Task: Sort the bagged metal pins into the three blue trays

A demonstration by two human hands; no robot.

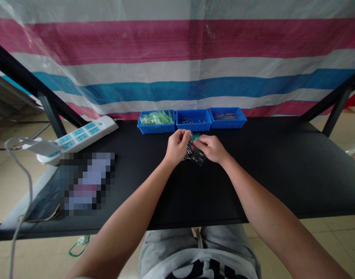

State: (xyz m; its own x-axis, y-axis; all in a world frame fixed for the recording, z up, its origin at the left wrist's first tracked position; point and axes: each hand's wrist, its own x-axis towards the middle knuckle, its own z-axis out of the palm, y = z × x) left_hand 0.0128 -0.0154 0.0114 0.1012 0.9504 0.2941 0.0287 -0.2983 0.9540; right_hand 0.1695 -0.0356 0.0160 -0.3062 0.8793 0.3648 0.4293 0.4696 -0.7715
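Between my two hands is a small clear plastic bag (pixel 196 155) with a green top edge and several small metal pieces inside. My left hand (pixel 177 146) pinches its upper left edge, fingers closed. On the other side, my right hand (pixel 211 148) is closed on the green upper right part. The bag hangs just above or rests on the black table; I cannot tell which. Right behind my hands stand three blue bins: the left bin (pixel 157 129) holds green-and-clear plastic bags, the middle bin (pixel 194 126) a few metal pieces, and the right bin (pixel 229 123) thin pieces too blurred to name.
A white power strip (pixel 78 137) with a plugged-in charger (pixel 42 147) lies at the back left, its cable (pixel 30 186) hanging over the table's left side. In front of it is a pixelated flat object (pixel 90 182). Black frame bars (pixel 51 114) rise at both ends of the black table (pixel 282 166).
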